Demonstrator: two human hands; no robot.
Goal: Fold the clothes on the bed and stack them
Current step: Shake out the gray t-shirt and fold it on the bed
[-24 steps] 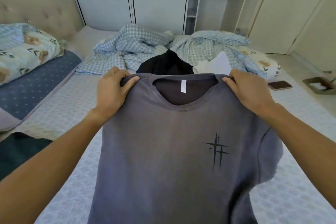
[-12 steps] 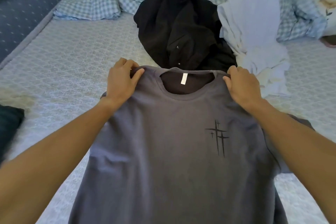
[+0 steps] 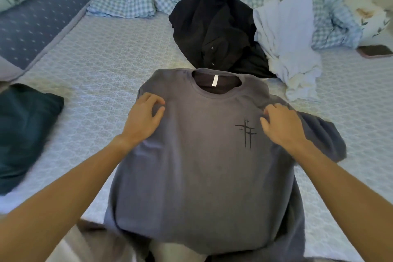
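The grey T-shirt (image 3: 204,166) lies front-up on the bed (image 3: 102,66), collar away from the person, hem hanging over the near edge. The left hand (image 3: 144,117) rests on the left shoulder area and the right hand (image 3: 280,125) on the right, fingers loosely bent on the cloth, neither grip closed on it. Beyond the collar lie a crumpled black garment (image 3: 217,27) and a white garment (image 3: 289,44). A folded dark teal garment (image 3: 25,134) sits left.

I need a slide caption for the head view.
Both hands rest on a grey cotton T-shirt laid on the bed.
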